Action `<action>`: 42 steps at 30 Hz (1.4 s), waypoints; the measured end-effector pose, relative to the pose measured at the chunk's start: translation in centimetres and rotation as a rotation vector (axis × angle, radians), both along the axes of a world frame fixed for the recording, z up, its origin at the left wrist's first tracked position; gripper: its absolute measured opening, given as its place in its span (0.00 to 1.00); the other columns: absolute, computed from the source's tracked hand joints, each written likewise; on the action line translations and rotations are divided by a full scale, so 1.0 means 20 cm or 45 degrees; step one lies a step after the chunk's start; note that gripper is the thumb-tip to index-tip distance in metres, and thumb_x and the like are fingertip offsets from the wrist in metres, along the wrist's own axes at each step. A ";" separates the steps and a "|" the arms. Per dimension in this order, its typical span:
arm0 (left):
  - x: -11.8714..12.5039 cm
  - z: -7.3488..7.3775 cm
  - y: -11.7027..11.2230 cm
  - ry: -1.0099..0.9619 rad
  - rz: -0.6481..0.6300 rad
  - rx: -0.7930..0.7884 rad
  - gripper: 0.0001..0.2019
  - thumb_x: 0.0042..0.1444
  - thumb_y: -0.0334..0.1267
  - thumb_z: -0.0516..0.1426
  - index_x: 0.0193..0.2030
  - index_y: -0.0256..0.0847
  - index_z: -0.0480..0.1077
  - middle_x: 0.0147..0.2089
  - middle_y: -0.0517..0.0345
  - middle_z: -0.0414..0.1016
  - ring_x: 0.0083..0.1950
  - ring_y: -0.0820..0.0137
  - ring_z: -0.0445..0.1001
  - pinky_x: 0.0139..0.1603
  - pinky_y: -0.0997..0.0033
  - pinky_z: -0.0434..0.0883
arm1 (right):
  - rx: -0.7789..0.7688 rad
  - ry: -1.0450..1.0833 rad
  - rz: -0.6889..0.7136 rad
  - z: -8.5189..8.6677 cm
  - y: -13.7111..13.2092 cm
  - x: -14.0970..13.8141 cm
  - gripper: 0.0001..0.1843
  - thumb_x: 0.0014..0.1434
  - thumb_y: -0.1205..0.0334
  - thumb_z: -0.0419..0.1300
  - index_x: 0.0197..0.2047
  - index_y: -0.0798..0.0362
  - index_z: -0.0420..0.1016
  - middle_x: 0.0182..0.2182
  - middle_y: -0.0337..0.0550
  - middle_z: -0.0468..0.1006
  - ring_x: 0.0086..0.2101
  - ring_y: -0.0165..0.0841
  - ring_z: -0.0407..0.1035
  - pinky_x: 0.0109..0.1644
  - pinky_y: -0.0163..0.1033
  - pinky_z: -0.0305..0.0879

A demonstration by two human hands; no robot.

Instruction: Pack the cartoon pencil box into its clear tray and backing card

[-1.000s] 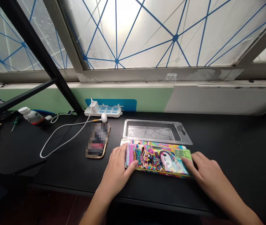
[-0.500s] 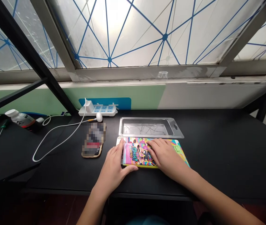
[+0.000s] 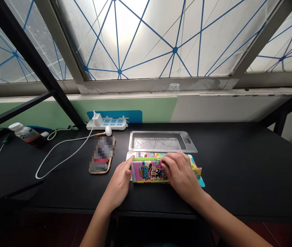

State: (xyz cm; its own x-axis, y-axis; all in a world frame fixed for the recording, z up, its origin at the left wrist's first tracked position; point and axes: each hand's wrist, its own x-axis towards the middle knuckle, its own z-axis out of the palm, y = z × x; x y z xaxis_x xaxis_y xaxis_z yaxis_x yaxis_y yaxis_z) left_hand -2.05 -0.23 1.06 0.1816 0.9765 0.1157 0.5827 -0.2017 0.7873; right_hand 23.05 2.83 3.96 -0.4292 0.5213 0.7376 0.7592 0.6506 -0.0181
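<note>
A colourful cartoon-printed case (image 3: 146, 172) stands tilted up on the desk, its pink front facing me and a bright green edge along its top. My left hand (image 3: 119, 181) holds its left end, fingertips at the top corner. My right hand (image 3: 182, 173) grips the upper edge right of the middle with curled fingers and covers part of the front. Beneath and behind the case lies a bright printed card (image 3: 196, 161), partly hidden. Just beyond it rests a clear plastic blister tray (image 3: 190, 145) with a hang hole at its right end.
A phone (image 3: 102, 156) lies left of my left hand. Behind it are a white power strip (image 3: 113, 123) and a looping white cable (image 3: 55, 149). A white-capped bottle (image 3: 28, 133) and a green-handled screwdriver (image 3: 5, 140) lie farther left. A clear cup (image 3: 174, 87) stands on the sill.
The case has gone from lying nearly flat to tilted up, showing its green edge. My right fingers have curled over it, and my left thumb has drawn back from its front.
</note>
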 end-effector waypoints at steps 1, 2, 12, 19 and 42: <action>-0.01 0.00 0.00 -0.042 0.020 -0.058 0.35 0.72 0.61 0.34 0.74 0.47 0.61 0.75 0.49 0.61 0.76 0.54 0.57 0.75 0.48 0.55 | 0.065 0.016 0.042 0.02 -0.03 0.01 0.07 0.69 0.69 0.57 0.49 0.54 0.71 0.40 0.47 0.80 0.41 0.37 0.74 0.60 0.52 0.63; -0.01 0.00 -0.01 -0.074 0.039 -0.112 0.34 0.72 0.60 0.34 0.74 0.48 0.60 0.76 0.51 0.59 0.77 0.55 0.55 0.76 0.48 0.53 | 0.114 0.027 0.079 0.03 -0.06 0.03 0.06 0.68 0.70 0.60 0.48 0.54 0.72 0.39 0.46 0.80 0.41 0.36 0.75 0.62 0.52 0.60; 0.03 0.04 0.01 0.002 0.075 -0.146 0.32 0.68 0.53 0.54 0.75 0.49 0.57 0.75 0.53 0.61 0.76 0.55 0.59 0.74 0.52 0.59 | -0.239 -0.141 0.186 -0.11 -0.32 0.45 0.27 0.67 0.42 0.58 0.59 0.52 0.74 0.60 0.57 0.76 0.59 0.48 0.70 0.65 0.54 0.60; 0.03 0.03 0.01 -0.074 0.129 -0.079 0.28 0.66 0.54 0.57 0.71 0.50 0.64 0.74 0.55 0.64 0.75 0.56 0.60 0.74 0.54 0.59 | -0.692 0.102 -0.212 -0.25 -0.31 0.63 0.39 0.69 0.50 0.57 0.78 0.42 0.46 0.71 0.49 0.64 0.65 0.49 0.65 0.60 0.54 0.71; 0.04 0.05 -0.01 0.120 -0.006 0.539 0.42 0.60 0.45 0.67 0.76 0.53 0.51 0.75 0.47 0.60 0.74 0.53 0.63 0.72 0.52 0.65 | -0.350 0.216 -0.128 -0.21 -0.16 0.54 0.27 0.67 0.53 0.62 0.67 0.48 0.65 0.49 0.50 0.81 0.48 0.45 0.76 0.51 0.49 0.74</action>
